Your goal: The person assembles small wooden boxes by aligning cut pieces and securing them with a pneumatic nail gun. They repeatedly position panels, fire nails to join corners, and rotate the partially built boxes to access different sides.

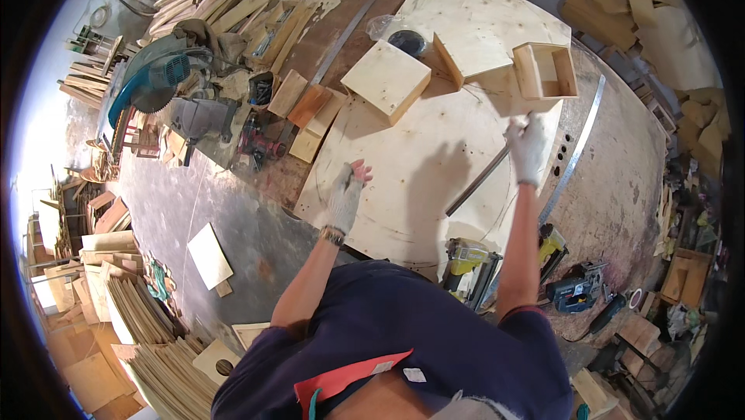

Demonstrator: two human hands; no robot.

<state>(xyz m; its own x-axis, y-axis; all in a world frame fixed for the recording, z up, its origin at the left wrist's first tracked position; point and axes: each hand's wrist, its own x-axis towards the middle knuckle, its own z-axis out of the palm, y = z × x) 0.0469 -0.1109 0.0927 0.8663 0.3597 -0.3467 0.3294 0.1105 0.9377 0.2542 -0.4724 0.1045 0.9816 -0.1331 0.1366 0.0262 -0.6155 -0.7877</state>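
My right hand [528,147], in a pale work glove, is over the right part of a light plywood sheet. Its fingers are closed at the upper end of a long dark bar [477,182], which slants down toward me; the grip itself is partly hidden. My left hand [347,191], gloved with bare fingertips, is above the sheet's left part, fingers apart and holding nothing. Beyond my hands stand a closed wooden box [386,78], a tilted wooden box [473,59] and an open-topped wooden box [545,71].
Nail guns [466,261] and a jigsaw [576,288] lie near my right arm. A metal straightedge [576,144] runs along the sheet's right side. At left are a circular saw [151,82], a red drill [260,140] and wood blocks [310,105]. Stacked boards [140,303] fill the lower left.
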